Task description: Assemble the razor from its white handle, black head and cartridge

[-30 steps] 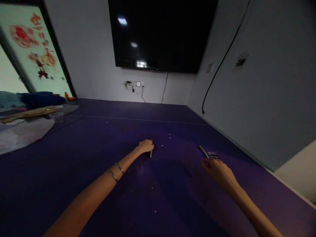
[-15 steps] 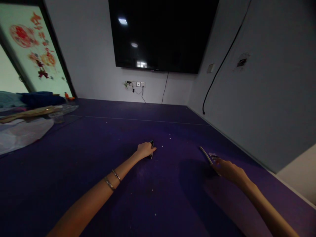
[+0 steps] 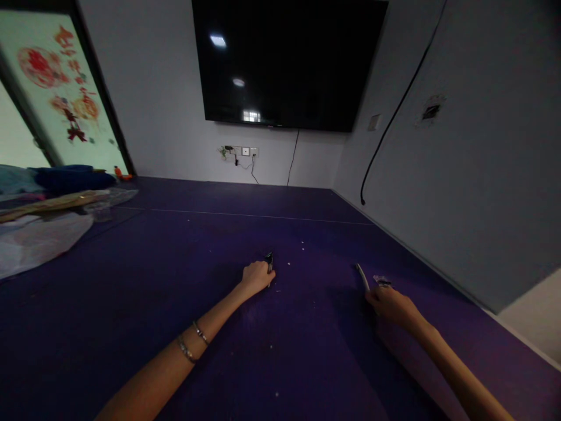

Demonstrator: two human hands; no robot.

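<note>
My left hand (image 3: 258,277) is closed around a small, narrow dark object with a pale edge (image 3: 269,261), at the middle of the purple surface. Fingers cover its lower part, so its kind is unclear. Toward the right, my right hand (image 3: 391,305) has its fingers drawn together at the near end of a thin, pale, slightly curved strip (image 3: 363,276). The strip's far end points away from me, and the near part is hidden by the fingers. Just beyond the knuckles lies a small clear plastic piece with something dark in it (image 3: 383,281).
Small white specks dot the purple surface (image 3: 245,202). Clear plastic sheeting (image 3: 48,242), a flat tan piece (image 3: 56,202) and dark blue cloth (image 3: 72,178) lie at the left. A black cable (image 3: 385,130) hangs along the right wall; a television (image 3: 289,64) is mounted ahead.
My right hand has shifted left and slightly nearer, from beside the plastic piece to the strip's near end. The fingers of my left hand have slid slightly toward me along the dark object.
</note>
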